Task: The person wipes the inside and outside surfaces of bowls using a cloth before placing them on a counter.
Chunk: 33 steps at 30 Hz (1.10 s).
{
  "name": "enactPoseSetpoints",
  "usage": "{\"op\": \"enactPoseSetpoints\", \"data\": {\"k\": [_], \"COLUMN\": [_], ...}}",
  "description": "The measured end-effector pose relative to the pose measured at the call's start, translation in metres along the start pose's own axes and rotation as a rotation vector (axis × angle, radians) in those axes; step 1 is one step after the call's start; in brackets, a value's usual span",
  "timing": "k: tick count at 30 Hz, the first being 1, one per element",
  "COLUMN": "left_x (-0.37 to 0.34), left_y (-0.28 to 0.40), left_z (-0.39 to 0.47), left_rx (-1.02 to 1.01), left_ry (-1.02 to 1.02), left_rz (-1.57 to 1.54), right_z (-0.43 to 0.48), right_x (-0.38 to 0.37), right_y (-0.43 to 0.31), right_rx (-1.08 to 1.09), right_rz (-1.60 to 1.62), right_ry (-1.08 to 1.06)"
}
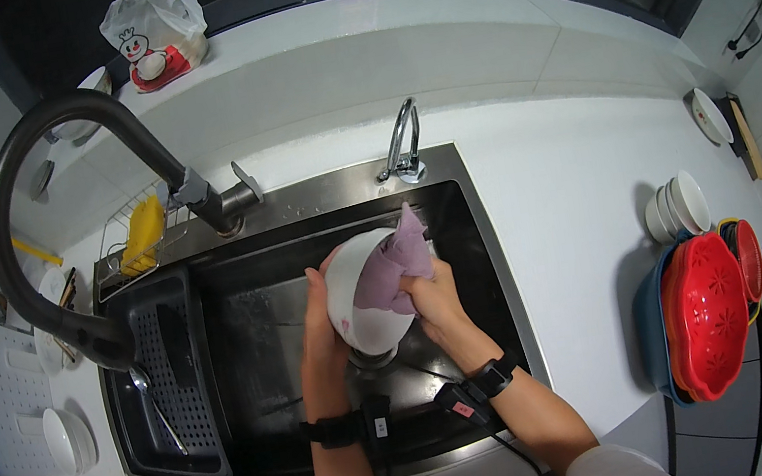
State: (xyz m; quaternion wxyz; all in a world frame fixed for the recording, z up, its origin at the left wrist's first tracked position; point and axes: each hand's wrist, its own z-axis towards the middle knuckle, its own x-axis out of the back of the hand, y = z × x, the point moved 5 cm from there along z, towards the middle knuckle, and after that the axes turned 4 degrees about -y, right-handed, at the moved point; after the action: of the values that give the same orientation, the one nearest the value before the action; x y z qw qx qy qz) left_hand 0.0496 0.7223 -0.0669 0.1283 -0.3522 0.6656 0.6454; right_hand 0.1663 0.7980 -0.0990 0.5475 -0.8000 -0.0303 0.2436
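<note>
A white ceramic bowl (pixel 373 320) is held tilted on its side above the dark sink basin (pixel 264 376). My left hand (pixel 321 318) grips its outer left side, the thumb up along the wall and the other fingers hidden behind it. Bunched in my right hand (pixel 435 295) is a purple cloth (pixel 393 266), pressed into the bowl's mouth and over its rim, with one corner sticking up. Part of the bowl's inside is covered by the cloth. The sink drain (pixel 373 359) shows just below the bowl.
A dark pull-down faucet (pixel 83 106) arches over the left side, above a perforated tray (pixel 169 413) holding a spoon (pixel 157 408) and a knife (pixel 175 345). A small chrome tap (pixel 404 145) stands behind the basin. Red plastic baskets (pixel 709 317) and stacked white bowls (pixel 676 206) are at right.
</note>
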Motion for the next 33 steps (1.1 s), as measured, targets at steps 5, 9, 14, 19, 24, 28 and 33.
{"op": "enactPoseSetpoints", "data": {"k": [5, 9, 14, 19, 24, 28, 33], "left_x": [0.002, -0.008, 0.0, 0.017, 0.019, 0.024, 0.024], "left_y": [-0.011, -0.002, -0.013, -0.024, -0.018, -0.015, -0.017], "left_z": [-0.008, -0.006, 0.001, 0.006, 0.005, 0.005, 0.004], "left_rx": [0.193, 0.286, 0.275, 0.316, 0.295, 0.288, 0.244], "left_ry": [-0.055, 0.03, -0.003, 0.219, 0.262, 0.263, 0.223], "left_rz": [0.062, 0.066, 0.18, 0.642, 0.63, 0.85, 0.827], "right_z": [0.003, -0.001, 0.002, -0.008, -0.017, -0.019, -0.02], "right_x": [0.009, 0.003, 0.007, -0.011, -0.027, -0.027, -0.033], "right_y": [-0.021, -0.037, -0.036, -0.05, -0.058, -0.057, -0.057], "right_rx": [0.27, 0.38, 0.549, 0.737, 0.741, 0.622, 0.832], "right_rz": [-0.134, -0.329, -0.606, -0.774, -0.836, -0.841, -0.992], "right_ry": [0.014, 0.043, 0.038, -0.166, -0.277, -0.279, -0.426]}}
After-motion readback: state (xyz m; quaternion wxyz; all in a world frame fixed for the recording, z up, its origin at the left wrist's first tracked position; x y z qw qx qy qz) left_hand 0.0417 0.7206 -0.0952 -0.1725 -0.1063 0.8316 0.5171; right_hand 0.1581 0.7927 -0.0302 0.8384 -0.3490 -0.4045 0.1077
